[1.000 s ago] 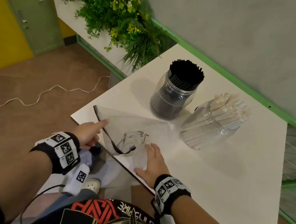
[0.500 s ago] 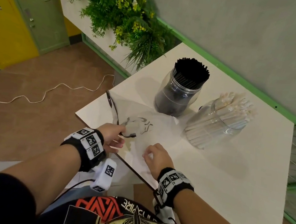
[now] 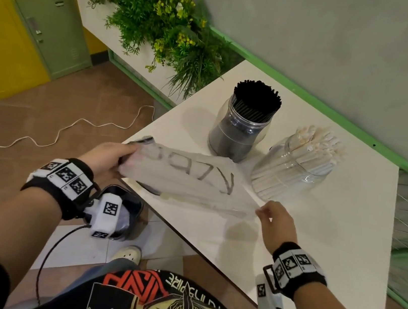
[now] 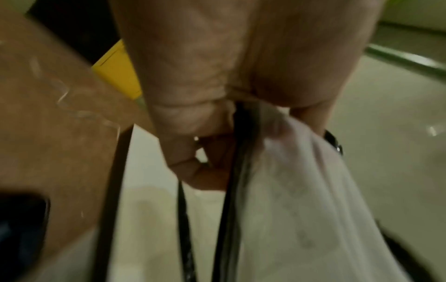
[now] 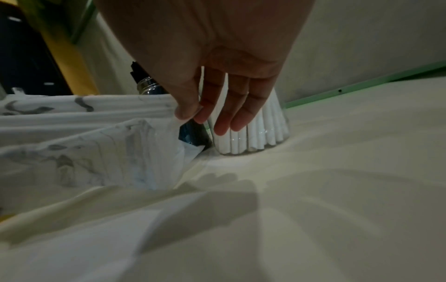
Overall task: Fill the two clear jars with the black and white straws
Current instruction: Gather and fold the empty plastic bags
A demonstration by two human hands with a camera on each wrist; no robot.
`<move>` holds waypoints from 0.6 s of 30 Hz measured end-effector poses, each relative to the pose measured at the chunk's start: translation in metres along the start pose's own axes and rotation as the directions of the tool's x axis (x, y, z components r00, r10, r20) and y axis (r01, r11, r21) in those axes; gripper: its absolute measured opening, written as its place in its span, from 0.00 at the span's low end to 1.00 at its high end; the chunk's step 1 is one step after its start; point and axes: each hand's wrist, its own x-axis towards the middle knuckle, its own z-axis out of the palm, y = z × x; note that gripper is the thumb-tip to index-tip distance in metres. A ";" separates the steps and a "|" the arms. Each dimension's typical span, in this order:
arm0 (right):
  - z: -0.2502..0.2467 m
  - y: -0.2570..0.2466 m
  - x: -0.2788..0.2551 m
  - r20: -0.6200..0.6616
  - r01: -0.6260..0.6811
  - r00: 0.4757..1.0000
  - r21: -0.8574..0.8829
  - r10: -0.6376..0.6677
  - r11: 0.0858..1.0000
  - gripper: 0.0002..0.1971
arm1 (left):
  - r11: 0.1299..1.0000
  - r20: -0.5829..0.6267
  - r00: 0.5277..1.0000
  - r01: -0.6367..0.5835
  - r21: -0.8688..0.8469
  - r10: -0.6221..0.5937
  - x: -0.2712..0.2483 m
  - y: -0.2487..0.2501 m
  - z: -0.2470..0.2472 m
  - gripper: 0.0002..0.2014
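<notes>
A clear jar (image 3: 237, 135) packed with black straws (image 3: 257, 96) stands at the back of the white table (image 3: 326, 265). Right of it, a second clear jar (image 3: 292, 167) (image 5: 255, 137) holds white straws (image 3: 318, 142). In front of both jars an empty clear plastic bag (image 3: 188, 181) with black lettering and a black zip strip is stretched just above the table. My left hand (image 3: 107, 158) (image 4: 205, 114) grips its zip end (image 4: 241, 152) at the table's left edge. My right hand (image 3: 277, 223) (image 5: 217, 76) pinches its opposite corner (image 5: 178, 124) between thumb and forefinger.
A planter of green plants (image 3: 152, 14) stands beyond the table's far left corner. A green rail (image 3: 360, 130) runs along the wall behind the table. Below the table's left edge sits a dark bin (image 3: 128, 211), and a white cable (image 3: 40, 140) snakes over the floor.
The bag lay flat on the table under both hands. It now hangs stretched between them: my left hand closed on its zip end, my right moved right and pinched the other corner.
</notes>
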 end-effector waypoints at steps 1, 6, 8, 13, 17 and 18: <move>-0.002 0.002 -0.003 0.048 0.002 0.999 -0.044 0.000 0.999 0.10 | 0.993 -0.005 0.998 0.057 0.106 -0.057 0.001 -0.003 -0.002 0.11; 0.001 -0.002 -0.026 0.278 0.215 0.953 -0.355 -0.116 0.910 0.23 | 0.907 -0.039 0.982 0.187 0.377 -0.186 -0.007 -0.027 0.005 0.17; 0.010 -0.026 -0.033 0.231 0.409 0.910 -0.346 -0.346 0.844 0.40 | 0.886 -0.046 0.984 0.177 0.428 -0.174 -0.010 -0.039 0.010 0.18; 0.054 -0.072 -0.024 0.562 0.656 0.730 -0.419 -0.388 0.628 0.44 | 0.725 -0.024 0.980 0.162 0.670 -0.197 -0.013 -0.059 0.003 0.30; 0.066 -0.050 -0.007 0.693 0.516 0.715 -0.432 -0.095 0.740 0.32 | 0.792 -0.199 0.976 0.189 0.580 -0.087 -0.007 -0.049 -0.034 0.18; 0.066 -0.044 -0.006 0.677 0.511 0.725 -0.406 -0.126 0.757 0.29 | 0.826 -0.233 0.969 0.200 0.527 -0.086 -0.005 -0.049 -0.044 0.15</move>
